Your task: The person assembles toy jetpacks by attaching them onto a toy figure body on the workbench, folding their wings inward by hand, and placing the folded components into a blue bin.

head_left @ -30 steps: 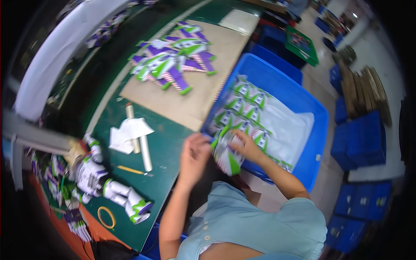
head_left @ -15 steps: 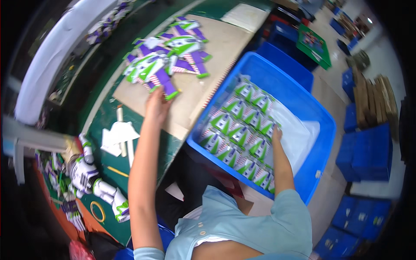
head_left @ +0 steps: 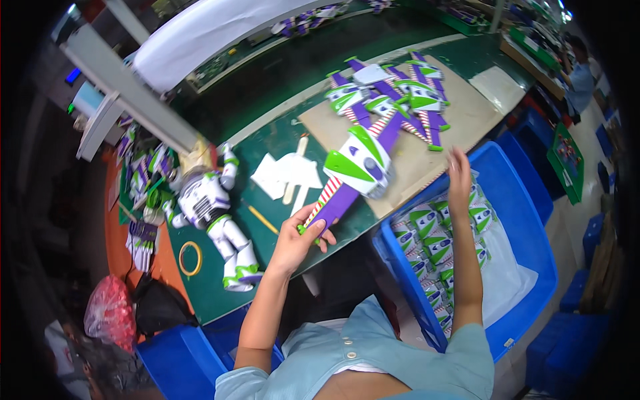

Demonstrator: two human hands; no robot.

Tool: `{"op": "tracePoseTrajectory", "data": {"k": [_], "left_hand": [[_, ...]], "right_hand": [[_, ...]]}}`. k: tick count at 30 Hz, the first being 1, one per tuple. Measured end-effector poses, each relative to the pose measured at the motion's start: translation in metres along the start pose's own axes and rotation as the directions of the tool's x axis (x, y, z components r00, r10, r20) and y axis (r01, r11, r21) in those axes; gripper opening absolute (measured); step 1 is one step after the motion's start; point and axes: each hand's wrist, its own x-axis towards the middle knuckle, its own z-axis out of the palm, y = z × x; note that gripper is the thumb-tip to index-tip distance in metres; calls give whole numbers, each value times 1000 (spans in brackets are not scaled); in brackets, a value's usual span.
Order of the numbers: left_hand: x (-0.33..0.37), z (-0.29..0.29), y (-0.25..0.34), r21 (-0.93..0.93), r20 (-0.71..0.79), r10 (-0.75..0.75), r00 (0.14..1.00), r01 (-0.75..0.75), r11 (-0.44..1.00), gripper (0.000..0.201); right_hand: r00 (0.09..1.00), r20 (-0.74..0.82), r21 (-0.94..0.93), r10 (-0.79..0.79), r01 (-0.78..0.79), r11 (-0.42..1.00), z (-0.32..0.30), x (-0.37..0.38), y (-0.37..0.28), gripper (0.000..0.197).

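My left hand [head_left: 297, 241] grips a toy wing pack [head_left: 360, 163] by the end of one purple wing, between thumb and fingers. The pack has a white and green body and red-striped wing edges, and it is held tilted over the table's front edge. My right hand [head_left: 459, 177] is raised above the near left side of a blue bin [head_left: 549, 273], fingers apart, holding nothing. Inside that bin lie rows of similar packs [head_left: 440, 250], partly hidden by my right forearm. More loose wing packs [head_left: 417, 97] are heaped on a brown board [head_left: 460, 123] beyond the held one.
White paper pieces [head_left: 288, 175], a thin yellow stick [head_left: 263, 219] and a tape ring [head_left: 190, 259] lie on the green table. A white toy figure [head_left: 207, 203] rests at left. A red plastic bag [head_left: 110, 313] is lower left. Another person [head_left: 580, 80] is at far right.
My left hand has drawn one wing pack from the heap toward me. My right hand has left the packs in the bin and risen leftward. The view has swung left.
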Motion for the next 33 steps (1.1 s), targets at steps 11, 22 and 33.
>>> {"op": "tracePoseTrajectory", "data": {"k": [11, 22, 33], "left_hand": [[-110, -119, 11, 533, -523, 523, 673, -220, 817, 40], [-162, -172, 55, 481, -532, 470, 704, -206, 852, 43], [-141, -154, 24, -176, -556, 542, 630, -726, 665, 65]], "right_hand": [[862, 507, 296, 11, -185, 937, 201, -45, -111, 32], [-156, 965, 247, -209, 290, 925, 261, -96, -231, 44], [663, 746, 550, 63, -666, 504, 299, -170, -233, 27]]}}
